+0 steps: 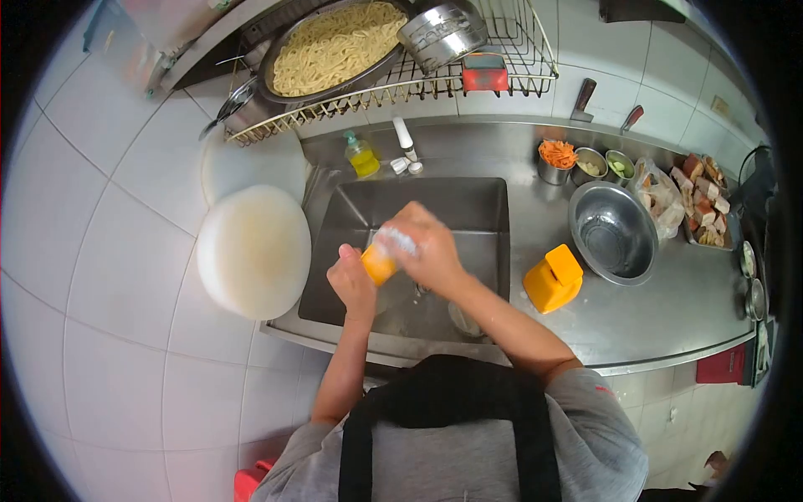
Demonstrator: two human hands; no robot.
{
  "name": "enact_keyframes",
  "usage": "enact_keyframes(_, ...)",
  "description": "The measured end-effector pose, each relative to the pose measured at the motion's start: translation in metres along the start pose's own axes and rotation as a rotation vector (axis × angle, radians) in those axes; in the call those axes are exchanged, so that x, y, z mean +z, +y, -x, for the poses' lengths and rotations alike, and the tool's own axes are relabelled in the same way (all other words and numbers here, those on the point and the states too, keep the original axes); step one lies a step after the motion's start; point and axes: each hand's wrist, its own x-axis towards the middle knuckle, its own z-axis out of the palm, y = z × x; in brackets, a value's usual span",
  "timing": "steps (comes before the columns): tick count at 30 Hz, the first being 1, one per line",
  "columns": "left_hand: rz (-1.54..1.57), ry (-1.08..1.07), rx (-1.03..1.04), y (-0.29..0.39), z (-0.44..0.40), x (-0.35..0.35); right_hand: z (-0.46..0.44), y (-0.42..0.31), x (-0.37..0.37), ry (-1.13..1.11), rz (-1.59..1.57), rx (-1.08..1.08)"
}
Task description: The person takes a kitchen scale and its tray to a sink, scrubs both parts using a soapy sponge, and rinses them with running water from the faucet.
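Taking our clock from the orange piece (379, 266), we find it in the air over the middle of the sink (495, 222), between our two hands. At eight o'clock our left hand (353, 283) has its fingers curled firmly round it, thumb uppermost. At two o'clock our right hand (428, 251) is bent over its far end, fingers closed about a white scrubber (400, 241); motion blurs this spot, so we can't tell whether that white patch is a pad, a brush or partly lather. We judge the step in hand to be scrubbing, with the left hand steadying and the right doing the rubbing. To our eye, the next move calls for turning the orange piece so that its covered faces meet the scrubber, while the left fingers keep a sure hold, as wet plastic could slip into the basin. Just past three o'clock, on the steel counter (523, 197), stands a yellow-orange container (548, 291) of similar colour, with a steel bowl (615, 230) just beyond it. Near twelve sits the soap bottle (362, 157), within easy reach, and at nine lies a round white board (253, 251).
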Motion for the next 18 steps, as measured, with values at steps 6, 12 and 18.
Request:
enact_keyframes(6,-0.042,-0.005,0.032,0.004,-0.004,0.003,-0.007,-0.013,-0.008,-0.022,0.067,-0.039)
enact_keyframes(12,-0.053,-0.055,0.139,0.001,-0.002,-0.005,-0.016,0.010,-0.014,-0.007,0.157,0.058)
enact_keyframes(18,-0.052,-0.060,0.199,0.010,-0.006,-0.009,-0.011,0.009,-0.012,-0.048,0.126,0.042)
